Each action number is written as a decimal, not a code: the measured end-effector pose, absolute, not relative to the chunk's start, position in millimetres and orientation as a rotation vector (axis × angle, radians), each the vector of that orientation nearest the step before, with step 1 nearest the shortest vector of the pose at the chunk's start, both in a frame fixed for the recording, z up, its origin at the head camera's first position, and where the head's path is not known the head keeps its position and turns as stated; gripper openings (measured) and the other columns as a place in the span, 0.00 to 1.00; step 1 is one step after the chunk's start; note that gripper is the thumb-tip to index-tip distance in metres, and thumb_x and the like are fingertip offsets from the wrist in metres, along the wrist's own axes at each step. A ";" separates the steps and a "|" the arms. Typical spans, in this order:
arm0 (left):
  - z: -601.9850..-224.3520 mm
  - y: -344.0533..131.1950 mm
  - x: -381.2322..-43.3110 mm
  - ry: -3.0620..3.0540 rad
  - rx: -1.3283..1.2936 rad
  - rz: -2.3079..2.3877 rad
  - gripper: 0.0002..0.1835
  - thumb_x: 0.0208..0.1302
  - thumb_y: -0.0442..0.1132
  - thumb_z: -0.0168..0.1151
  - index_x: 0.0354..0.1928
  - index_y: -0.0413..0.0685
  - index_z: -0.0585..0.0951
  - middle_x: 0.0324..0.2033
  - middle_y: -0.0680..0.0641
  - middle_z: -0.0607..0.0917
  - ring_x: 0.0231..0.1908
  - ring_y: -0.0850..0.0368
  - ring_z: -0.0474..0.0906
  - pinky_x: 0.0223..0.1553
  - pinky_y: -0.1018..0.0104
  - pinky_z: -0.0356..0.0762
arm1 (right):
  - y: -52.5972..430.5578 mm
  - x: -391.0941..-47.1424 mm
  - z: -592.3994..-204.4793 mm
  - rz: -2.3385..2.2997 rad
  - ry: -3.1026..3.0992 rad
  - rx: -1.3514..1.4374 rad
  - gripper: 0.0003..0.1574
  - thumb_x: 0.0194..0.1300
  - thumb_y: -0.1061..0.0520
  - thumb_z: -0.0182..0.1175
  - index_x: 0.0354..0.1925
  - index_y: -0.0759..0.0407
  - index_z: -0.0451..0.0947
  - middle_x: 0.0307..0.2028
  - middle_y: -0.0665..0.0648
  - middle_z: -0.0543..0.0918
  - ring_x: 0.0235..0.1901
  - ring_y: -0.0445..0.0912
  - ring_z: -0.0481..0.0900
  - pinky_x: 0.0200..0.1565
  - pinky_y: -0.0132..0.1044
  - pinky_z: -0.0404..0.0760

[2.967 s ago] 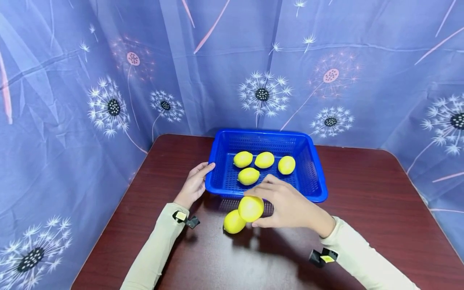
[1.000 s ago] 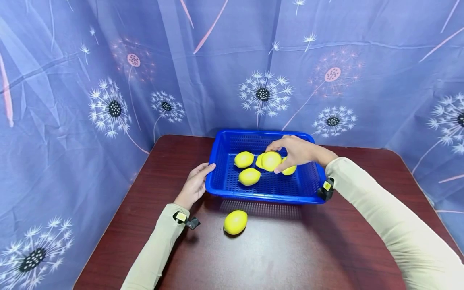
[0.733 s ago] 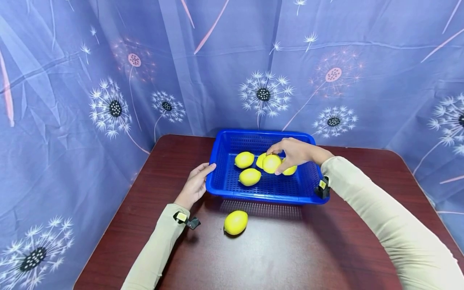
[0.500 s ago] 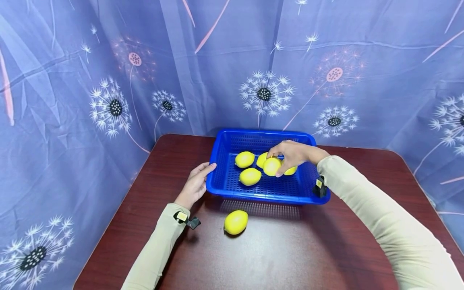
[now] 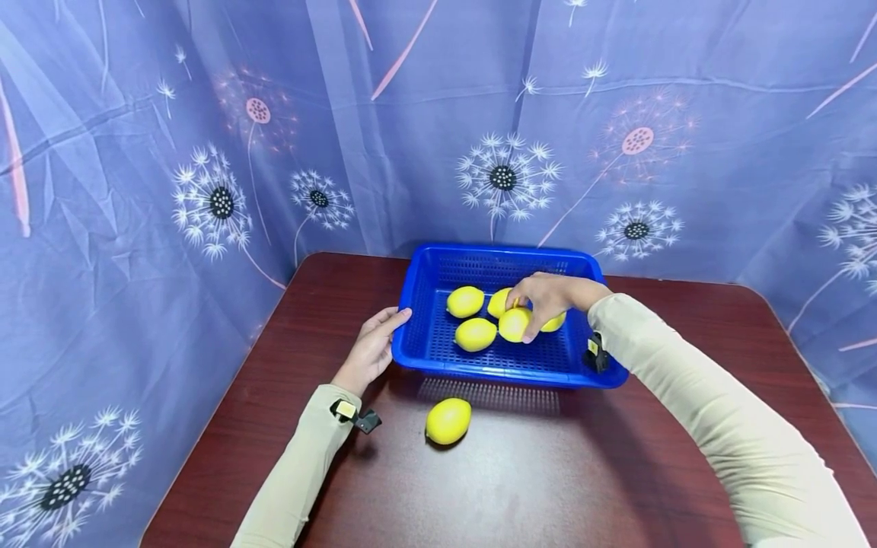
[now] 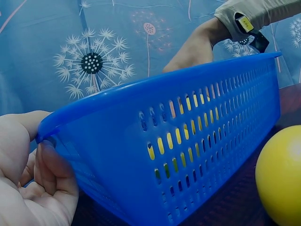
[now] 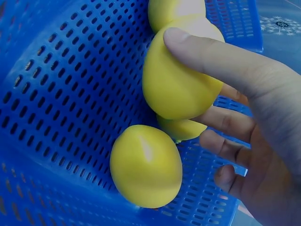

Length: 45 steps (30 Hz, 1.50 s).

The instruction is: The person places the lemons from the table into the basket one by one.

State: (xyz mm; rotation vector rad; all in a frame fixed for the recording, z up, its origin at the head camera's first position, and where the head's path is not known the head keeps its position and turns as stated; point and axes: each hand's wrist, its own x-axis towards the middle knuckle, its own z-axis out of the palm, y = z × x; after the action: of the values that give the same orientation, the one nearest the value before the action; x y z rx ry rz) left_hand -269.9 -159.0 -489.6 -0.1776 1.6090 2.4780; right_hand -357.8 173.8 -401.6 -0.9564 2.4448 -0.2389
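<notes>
My right hand (image 5: 544, 299) reaches down into a blue perforated basket (image 5: 507, 372) and holds a yellow lemon (image 5: 513, 325) between thumb and fingers. In the right wrist view, the thumb lies across this held lemon (image 7: 181, 80), low among the others. Several more lemons lie around it in the basket, among them one at the left (image 5: 465, 302) and one at the front left (image 5: 476, 335). My left hand (image 5: 373, 346) grips the basket's left rim, its thumb on top and its fingers curled underneath, as the left wrist view shows (image 6: 37, 174).
One lemon (image 5: 448, 421) lies on the dark red-brown table (image 5: 329, 487) in front of the basket. Behind the table hangs a blue curtain (image 5: 404, 167) with dandelion prints, close to the basket's back side.
From over the table, my right hand has carried a lemon into the basket, then lowered it slightly toward the front. My left hand has stayed on the rim.
</notes>
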 end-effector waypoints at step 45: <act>-487.7 -160.3 -269.3 1.579 -0.161 2.478 0.03 0.74 0.37 0.62 0.43 0.47 0.79 0.32 0.53 0.85 0.29 0.64 0.81 0.31 0.72 0.83 | 182.0 -301.4 -358.7 -0.576 2.724 -1.145 0.34 0.63 0.36 0.69 0.60 0.53 0.81 0.51 0.55 0.87 0.54 0.52 0.83 0.56 0.57 0.80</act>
State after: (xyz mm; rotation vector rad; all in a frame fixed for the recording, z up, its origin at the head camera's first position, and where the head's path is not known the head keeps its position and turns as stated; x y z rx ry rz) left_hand -269.3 -160.3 -487.7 -0.1606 1.5786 2.4782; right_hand -301.4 182.0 -358.7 -1.1447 2.7239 -0.5763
